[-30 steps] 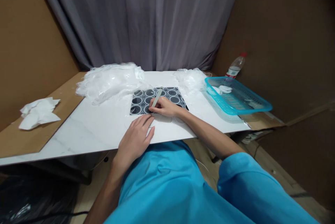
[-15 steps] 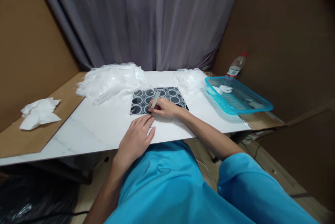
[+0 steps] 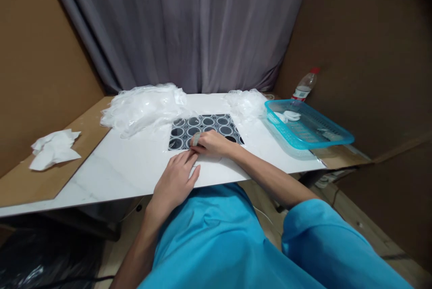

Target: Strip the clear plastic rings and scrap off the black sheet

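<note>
The person's right hand (image 3: 212, 143) is closed around a short, flat, pale grey-green strip-like tool (image 3: 197, 138), pinched between thumb and fingers so that only part of it shows above them; its lower end is hidden by the hand. The tool is over the front edge of a thin rectangular sheet printed with black discs and pale grey rings (image 3: 208, 122), which lies flat near the middle of the white, faintly marbled tabletop (image 3: 118, 163). The left hand (image 3: 174, 176) rests palm down on the tabletop just in front of the sheet, open, its fingers stretched forward and its thumb held apart; its fingertips are right beside those of the right hand, and whether anything thin lies beneath them cannot be told. Behind the sheet to the left is a large, loose heap of clear and white plastic film pieces (image 3: 145, 108), and to the right a smaller heap of similar film (image 3: 248, 103). Further right sits a shallow, translucent blue plastic basket (image 3: 324, 144) with a white bundled item (image 3: 291, 116) inside; beyond it a clear plastic bottle with a red cap (image 3: 304, 85) stands tilted. On the far left, crumpled white tissue paper (image 3: 56, 150) lies on a brown cardboard sheet (image 3: 76, 169). A grey curtain (image 3: 202, 28) hangs behind the tabletop.
</note>
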`<state>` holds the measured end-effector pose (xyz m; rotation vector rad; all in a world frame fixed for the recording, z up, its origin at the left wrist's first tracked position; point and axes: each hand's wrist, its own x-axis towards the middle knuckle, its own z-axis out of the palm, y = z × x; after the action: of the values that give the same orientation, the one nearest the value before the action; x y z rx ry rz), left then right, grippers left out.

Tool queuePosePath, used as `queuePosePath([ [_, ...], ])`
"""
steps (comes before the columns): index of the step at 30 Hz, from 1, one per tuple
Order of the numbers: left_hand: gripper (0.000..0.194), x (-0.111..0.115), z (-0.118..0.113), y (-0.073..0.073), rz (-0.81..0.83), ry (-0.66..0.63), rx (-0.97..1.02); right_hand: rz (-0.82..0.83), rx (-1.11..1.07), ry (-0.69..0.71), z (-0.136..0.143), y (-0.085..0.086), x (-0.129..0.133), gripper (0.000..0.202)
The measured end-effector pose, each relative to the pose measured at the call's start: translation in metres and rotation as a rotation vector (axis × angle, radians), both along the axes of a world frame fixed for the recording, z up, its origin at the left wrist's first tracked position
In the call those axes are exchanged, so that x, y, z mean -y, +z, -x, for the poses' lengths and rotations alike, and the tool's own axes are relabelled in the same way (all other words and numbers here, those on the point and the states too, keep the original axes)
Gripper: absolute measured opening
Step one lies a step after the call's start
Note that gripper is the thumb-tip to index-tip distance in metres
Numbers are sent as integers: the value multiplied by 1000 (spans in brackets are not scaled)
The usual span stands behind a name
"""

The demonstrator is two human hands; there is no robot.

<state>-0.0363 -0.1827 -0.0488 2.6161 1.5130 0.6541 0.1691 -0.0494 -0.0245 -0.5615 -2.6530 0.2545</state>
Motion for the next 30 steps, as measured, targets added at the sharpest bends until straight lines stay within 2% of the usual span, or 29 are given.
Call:
queuePosePath([
  [5, 40, 1, -1, 2, 8, -3, -1, -56, 5, -16, 1, -3, -1, 21],
  [10, 45, 1, 0, -1, -9, 0, 1, 94, -99, -39, -2, -4, -6, 20],
  [15, 46, 1, 1, -2, -12, -7, 22, 204, -117, -70, -3, -5, -9, 19],
  [30, 46, 0, 2, -3, -13, -6, 18, 200, -83, -77, -5, -4, -13, 24],
])
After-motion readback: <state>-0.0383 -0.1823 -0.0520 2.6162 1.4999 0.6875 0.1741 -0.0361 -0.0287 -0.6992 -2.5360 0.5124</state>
